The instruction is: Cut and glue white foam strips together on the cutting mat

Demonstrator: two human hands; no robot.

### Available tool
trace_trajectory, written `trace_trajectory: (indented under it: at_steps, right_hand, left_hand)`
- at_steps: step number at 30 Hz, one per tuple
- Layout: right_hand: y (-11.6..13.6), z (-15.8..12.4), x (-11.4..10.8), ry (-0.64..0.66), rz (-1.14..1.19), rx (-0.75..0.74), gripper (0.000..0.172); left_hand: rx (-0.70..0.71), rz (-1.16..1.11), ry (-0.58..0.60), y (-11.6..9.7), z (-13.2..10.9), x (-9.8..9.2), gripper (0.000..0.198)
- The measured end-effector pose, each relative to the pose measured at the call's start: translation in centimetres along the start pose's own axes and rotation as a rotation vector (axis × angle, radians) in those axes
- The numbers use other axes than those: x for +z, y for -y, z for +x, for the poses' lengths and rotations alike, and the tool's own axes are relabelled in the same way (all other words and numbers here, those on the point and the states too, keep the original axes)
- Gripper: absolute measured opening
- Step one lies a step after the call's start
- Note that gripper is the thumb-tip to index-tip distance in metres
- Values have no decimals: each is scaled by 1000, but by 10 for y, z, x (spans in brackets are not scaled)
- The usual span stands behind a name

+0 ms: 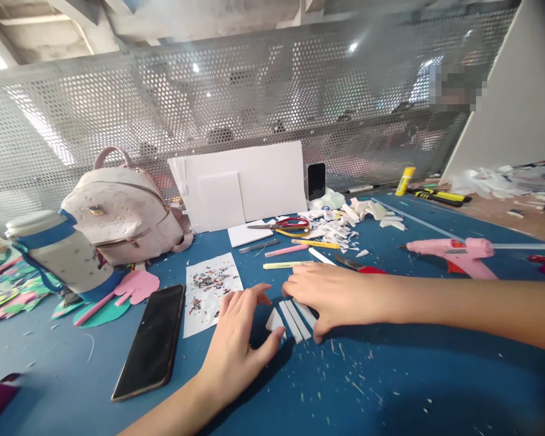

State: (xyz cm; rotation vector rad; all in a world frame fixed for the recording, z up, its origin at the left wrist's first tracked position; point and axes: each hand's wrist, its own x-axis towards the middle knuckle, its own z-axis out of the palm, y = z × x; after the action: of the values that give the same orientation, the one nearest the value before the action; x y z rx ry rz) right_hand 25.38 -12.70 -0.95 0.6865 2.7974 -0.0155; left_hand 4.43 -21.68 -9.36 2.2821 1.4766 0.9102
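Several narrow white strips lie side by side on the blue table, along with a small white triangular piece. From the left, my left hand reaches toward the triangular piece, its thumb and fingers apart and holding nothing. My right hand arches low over the rightmost strip, its thumb and index finger spread near the strip's ends. That strip is partly hidden beneath the hand, and I cannot tell whether the fingers press on it.
A phone and a white sheet with coloured bits lie left. Markers, scissors, white scraps and a white board are behind. A pink glue gun lies right; a tumbler and backpack stand left.
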Motion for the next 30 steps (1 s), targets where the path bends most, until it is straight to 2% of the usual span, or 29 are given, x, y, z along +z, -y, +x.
trace_trajectory:
  at_steps: [5, 10, 17, 24, 27, 30]
  right_hand:
    - [-13, -7, 11, -90, 97, 22, 60]
    - [-18, -11, 24, -103, 121, 28, 48]
    - [-17, -14, 24, -124, 143, 25, 49]
    - [-35, -31, 25, -130, 182, 93, 69]
    - [-42, -35, 30, -112, 194, 111, 63]
    - [-43, -37, 33, -121, 165, 95, 54]
  left_hand:
    - [3, -4, -2, -1, 0, -1, 44]
    - [-7, 1, -4, 0, 0, 0, 42]
    - [-15, 31, 3, 1, 0, -1, 43]
    - [24, 110, 64, -2, 3, 8, 76]
    - [33, 138, 73, -4, 6, 12, 87]
    - [36, 152, 79, -7, 10, 15, 90]
